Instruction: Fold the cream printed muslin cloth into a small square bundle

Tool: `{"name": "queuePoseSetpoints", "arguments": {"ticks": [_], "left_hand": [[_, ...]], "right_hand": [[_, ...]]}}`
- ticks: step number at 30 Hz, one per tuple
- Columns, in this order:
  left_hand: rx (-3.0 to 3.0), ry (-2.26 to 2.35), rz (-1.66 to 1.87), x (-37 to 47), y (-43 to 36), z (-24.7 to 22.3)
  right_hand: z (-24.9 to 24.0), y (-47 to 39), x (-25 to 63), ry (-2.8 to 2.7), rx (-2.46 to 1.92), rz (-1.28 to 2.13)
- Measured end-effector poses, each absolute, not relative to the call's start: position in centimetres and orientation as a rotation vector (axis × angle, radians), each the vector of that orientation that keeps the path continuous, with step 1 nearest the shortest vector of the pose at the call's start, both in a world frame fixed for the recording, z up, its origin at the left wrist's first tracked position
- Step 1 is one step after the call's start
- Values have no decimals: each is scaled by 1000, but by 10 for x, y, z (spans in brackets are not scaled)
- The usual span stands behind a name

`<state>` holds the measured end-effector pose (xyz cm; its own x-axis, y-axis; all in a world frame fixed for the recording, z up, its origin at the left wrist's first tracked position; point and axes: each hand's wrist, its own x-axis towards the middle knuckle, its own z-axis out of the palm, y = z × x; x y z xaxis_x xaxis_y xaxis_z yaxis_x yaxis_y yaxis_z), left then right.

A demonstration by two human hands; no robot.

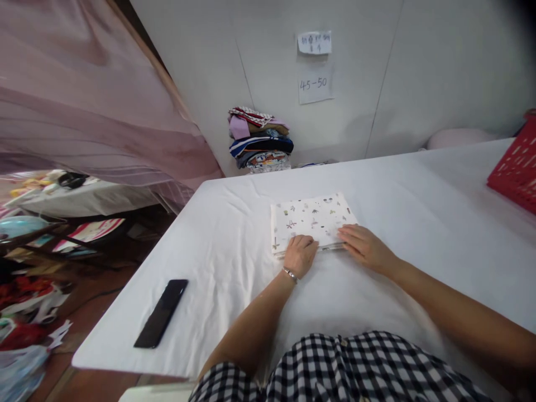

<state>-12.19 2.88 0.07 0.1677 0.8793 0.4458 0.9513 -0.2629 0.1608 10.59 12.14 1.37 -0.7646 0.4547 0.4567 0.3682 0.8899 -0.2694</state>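
A folded white cloth [314, 215] printed with small plant-like motifs lies flat on the white-covered table, its layers showing along the near edge. My left hand [300, 254], with a bracelet at the wrist, has its fingers curled over that near edge, left of the middle. At the near right corner, my right hand [365, 247] rests with its fingers stretched out on the cloth. The undersides of both hands are hidden.
A black phone [161, 314] lies on the table [226, 223] at the left. Folded fabrics [260, 139] are stacked past the far edge, against the wall. A red plastic basket [517, 167] stands at the right edge. A pink curtain [104, 100] hangs at the left.
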Motion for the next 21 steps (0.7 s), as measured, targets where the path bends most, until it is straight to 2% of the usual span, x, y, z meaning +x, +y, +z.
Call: {"name": "queuePoseSetpoints", "arguments": {"ticks": [7, 12, 14, 17, 21], "left_hand": [[-2380, -1779, -785, -129, 18, 7], [-2216, -1901, -989, -152, 32, 21], [-2101, -2005, -918, -160, 44, 26], [-2001, -2201, -617, -164, 55, 24], [-2022, -2332, -368, -157, 52, 7]], "right_hand": [[-27, 112, 109, -2649, -574, 99], [-9, 116, 102, -2702, -676, 245], [6, 125, 86, -2670, -724, 293], [19, 147, 54, -2592, -780, 259], [8, 176, 29, -2637, -984, 139]]}}
